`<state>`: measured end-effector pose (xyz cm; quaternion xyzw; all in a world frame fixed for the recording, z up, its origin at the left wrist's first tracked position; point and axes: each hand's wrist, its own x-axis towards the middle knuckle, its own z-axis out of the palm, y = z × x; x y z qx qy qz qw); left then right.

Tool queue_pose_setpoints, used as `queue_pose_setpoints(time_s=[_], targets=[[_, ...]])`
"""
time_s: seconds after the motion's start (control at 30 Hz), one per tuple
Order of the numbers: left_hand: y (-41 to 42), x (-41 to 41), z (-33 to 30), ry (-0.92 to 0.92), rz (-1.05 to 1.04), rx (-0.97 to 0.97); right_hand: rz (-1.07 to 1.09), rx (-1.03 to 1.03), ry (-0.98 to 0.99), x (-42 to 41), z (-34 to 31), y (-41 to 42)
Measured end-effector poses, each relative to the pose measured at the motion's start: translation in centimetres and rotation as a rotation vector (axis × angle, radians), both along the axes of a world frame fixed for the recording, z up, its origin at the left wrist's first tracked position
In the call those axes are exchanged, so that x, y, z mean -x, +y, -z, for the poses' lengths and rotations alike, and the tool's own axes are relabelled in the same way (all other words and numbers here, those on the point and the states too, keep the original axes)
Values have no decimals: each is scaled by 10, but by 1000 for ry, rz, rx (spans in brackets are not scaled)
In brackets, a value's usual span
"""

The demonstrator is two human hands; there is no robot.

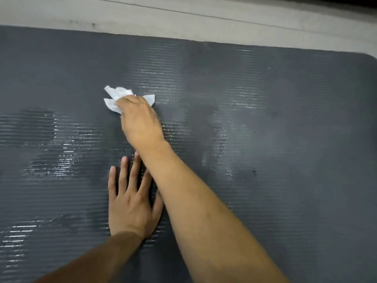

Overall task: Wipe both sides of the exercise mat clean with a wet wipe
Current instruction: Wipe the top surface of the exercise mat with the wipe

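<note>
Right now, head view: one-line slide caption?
Right hand presses a white wet wipe onto the ribbed grey exercise mat; left hand lies flat.

The exercise mat (285,129) looks like dark grey foam or rubber, its face ribbed with fine straight ridges that run along its length. Where it is dry, toward the far edge and the rounded far right corner, the finish is matt and even. Toward the middle and the left side, wet patches and streaks lie glossy on the ridges and give back broken lines of light. The wet wipe (114,99) is thin white cloth-like tissue, crumpled and creased, matt, with soft ragged corners showing from under the right hand (140,119). Beyond the mat's far edge the floor (204,27) is pale, smooth and hard, dull in finish, with a thin dark joint line and a few faint smudges.
</note>
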<state>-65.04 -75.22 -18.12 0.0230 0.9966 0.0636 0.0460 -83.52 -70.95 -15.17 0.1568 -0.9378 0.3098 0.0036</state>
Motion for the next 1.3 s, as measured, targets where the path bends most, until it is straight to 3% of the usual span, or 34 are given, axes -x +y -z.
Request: queue_pose_setpoints(time_s=[0.1, 0.17, 0.27, 0.4, 0.5, 0.63, 0.73, 0.83, 0.9, 0.97, 1.03, 1.1, 1.17, 1.3], targets=[[3, -2, -5, 19, -37, -22, 47, -48, 86, -2, 8, 80], [7, -1, -8, 31, -37, -23, 274, -40, 174, -6, 9, 168], [6, -1, -8, 29, -53, -23, 679, -66, 102, -26, -5, 277], [8, -1, -10, 17, -48, -22, 958, 24, 59, -29, 7, 272], [8, 0, -8, 27, -47, -16, 853, 168, 81, -20, 11, 180], [3, -3, -5, 88, -7, -15, 219, 188, -55, -42, -13, 19], [4, -1, -6, 73, -13, -16, -107, 28, -81, -41, -12, 8], [5, 0, -10, 33, -47, -42, 58, -18, 34, -37, 2, 99], [7, -1, -11, 30, -39, -54, 326, -84, 98, -45, 9, 197], [6, 0, -10, 23, -39, -49, 642, -72, 41, -63, 4, 288], [5, 0, -8, 19, -46, -32, 930, -26, -10, -76, -4, 320], [6, -2, -8, 25, -43, -28, 1047, 30, -1, -75, -1, 288], [6, -2, -7, 38, -35, -29, 870, 141, 44, -61, 3, 224], [3, -2, -2, 48, -43, -30, 247, 170, -67, -65, 2, 73]])
